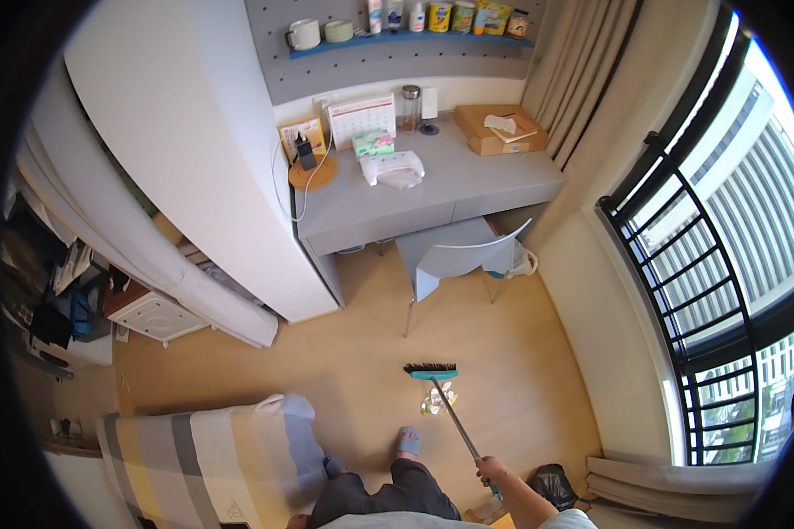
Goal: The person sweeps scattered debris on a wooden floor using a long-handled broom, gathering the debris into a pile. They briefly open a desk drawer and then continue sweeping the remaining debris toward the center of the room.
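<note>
My right hand (491,470) grips the metal handle of a broom (455,420) near its teal end. The broom's teal head (435,375) with dark bristles is over the wooden floor, just beyond a small heap of crumpled paper scraps (438,399). The handle passes over the heap's right part. Low in the view, beside my dark trousers, a small part of my left hand (298,521) shows at the picture's edge; its fingers cannot be made out. My slippered foot (408,442) stands a little short of the heap.
A grey chair (460,261) stands at a grey desk (437,192) ahead, with a waste bin (521,259) behind it. A bed with a striped cover (212,456) is at the left. A black plastic bag (553,486) lies at the right, near the curtain (668,486) and barred window.
</note>
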The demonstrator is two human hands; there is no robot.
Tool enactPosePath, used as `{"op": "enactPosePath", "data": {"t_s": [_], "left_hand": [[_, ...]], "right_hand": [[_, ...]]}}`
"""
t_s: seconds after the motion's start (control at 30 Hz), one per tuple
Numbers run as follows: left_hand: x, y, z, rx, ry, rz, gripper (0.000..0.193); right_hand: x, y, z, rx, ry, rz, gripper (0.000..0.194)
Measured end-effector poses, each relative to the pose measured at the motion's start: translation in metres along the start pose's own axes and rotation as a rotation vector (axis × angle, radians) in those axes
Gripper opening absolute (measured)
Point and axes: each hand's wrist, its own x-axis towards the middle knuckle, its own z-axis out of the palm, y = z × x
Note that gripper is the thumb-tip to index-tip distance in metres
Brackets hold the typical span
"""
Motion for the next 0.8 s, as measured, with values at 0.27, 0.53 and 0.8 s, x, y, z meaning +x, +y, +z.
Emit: {"op": "enactPosePath", "data": {"t_s": [0.27, 0.53, 0.8], "left_hand": [[-0.004, 0.041, -0.024, -0.065, 0.019, 0.010, 0.044], [0.008, 0.081, -0.048, -0.105, -0.016, 0.029, 0.043], [0.084, 0.133, -0.103, 0.050, -0.052, 0.162, 0.037]], "right_hand": [[-0.027, 0.040, 0.017, 0.404, -0.212, 0.096, 0.028], [-0.011, 0.079, 0.000, 0.747, -0.265, 0.169, 0.028], [-0.022, 0.039, 0.000, 0.855, -0.096, 0.135, 0.026]]}}
